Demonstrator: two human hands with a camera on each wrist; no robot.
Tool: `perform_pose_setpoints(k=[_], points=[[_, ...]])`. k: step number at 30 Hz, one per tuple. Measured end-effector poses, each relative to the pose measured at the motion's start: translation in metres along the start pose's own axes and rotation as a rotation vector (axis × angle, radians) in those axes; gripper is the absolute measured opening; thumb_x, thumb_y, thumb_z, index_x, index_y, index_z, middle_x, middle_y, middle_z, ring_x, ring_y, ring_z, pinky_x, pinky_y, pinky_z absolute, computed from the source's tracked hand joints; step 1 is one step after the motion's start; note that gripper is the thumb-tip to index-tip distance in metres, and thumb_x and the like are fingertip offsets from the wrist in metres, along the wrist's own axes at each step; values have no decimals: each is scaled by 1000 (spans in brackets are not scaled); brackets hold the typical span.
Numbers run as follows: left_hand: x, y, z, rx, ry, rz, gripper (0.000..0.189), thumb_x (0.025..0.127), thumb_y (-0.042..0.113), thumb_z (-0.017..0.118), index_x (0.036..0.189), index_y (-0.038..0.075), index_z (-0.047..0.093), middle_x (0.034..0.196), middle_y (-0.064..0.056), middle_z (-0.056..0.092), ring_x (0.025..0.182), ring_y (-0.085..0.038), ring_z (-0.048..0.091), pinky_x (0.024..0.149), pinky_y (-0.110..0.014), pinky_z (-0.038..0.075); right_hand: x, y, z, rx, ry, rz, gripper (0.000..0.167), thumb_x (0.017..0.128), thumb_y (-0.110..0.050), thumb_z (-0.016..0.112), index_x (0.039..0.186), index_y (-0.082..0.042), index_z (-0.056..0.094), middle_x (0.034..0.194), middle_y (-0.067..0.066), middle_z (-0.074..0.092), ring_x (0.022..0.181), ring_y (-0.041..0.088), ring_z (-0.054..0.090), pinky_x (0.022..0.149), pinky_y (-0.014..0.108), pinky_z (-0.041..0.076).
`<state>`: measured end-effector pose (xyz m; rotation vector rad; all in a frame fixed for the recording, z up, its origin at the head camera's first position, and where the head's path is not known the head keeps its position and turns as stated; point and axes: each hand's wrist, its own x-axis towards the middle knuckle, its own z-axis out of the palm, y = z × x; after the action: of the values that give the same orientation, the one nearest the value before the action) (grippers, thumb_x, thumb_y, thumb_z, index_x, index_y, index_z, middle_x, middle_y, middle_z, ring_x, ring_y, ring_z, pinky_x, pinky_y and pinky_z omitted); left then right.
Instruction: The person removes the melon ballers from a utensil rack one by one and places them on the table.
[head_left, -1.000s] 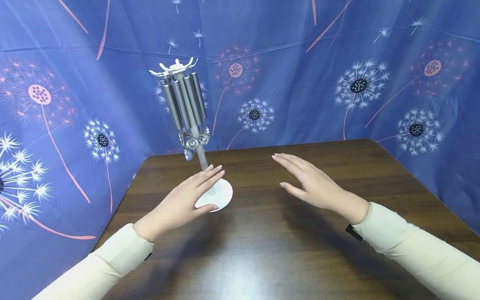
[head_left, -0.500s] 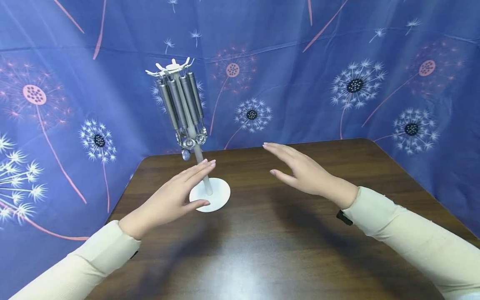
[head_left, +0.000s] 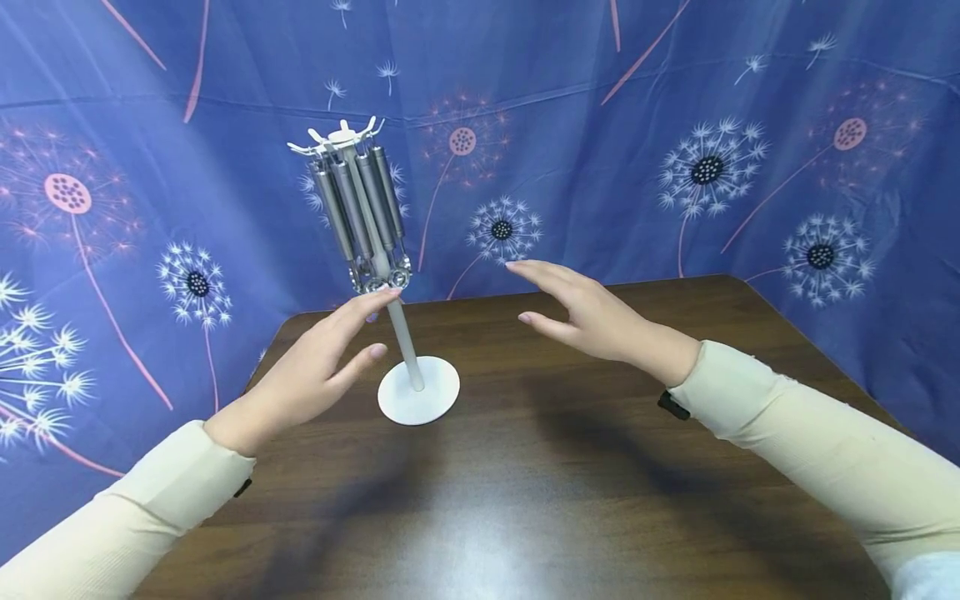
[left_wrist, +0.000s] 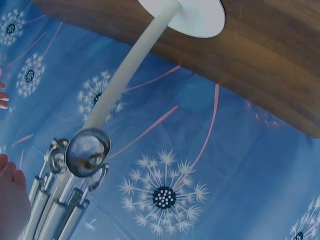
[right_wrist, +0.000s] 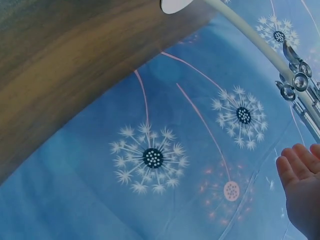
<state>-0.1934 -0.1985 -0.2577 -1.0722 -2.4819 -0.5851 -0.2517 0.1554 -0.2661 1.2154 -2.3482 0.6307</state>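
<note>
No legible text, label, brand, number or sign.

A brown wood-grained table (head_left: 517,454) (shiny in front) bears a white stand (head_left: 403,337) with a round base (head_left: 431,404).

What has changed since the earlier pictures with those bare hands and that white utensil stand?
In the head view, the bare left hand and bare right hand moved up and leftward; the left uncovered the flat, round white base. Nothing was grasped. The slender white stand and its hanging silver metal utensils stayed put.
</note>
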Motion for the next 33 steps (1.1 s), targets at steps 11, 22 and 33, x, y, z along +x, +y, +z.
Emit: perform_pose_setpoints(k=[11,22,33], points=[[11,-2,-25,47,160,20,55,97,14,58,148,16,39,155,-5,36,145,-19,30,117,-44,31,28,-5,-11,7,-38,-9,57,96,-26,62,146,-11,42,148,8,45,140,26,39,116,43,33],[22,2,-44,98,483,177,37,93,3,61,130,3,58,132,-16,59,131,-23,51,114,-30,36,53,-3,-22,119,29,7,54,94,-20,66,143,-11,47,139,8,56,128,21,53,111,38,40],[42,-2,-71,160,698,174,30,95,6,57,124,1,63,127,-15,63,126,-26,55,111,-33,40,77,-6,-17,212,62,51,51,93,-17,66,141,-10,50,132,8,62,118,19,59,101,33,48]])
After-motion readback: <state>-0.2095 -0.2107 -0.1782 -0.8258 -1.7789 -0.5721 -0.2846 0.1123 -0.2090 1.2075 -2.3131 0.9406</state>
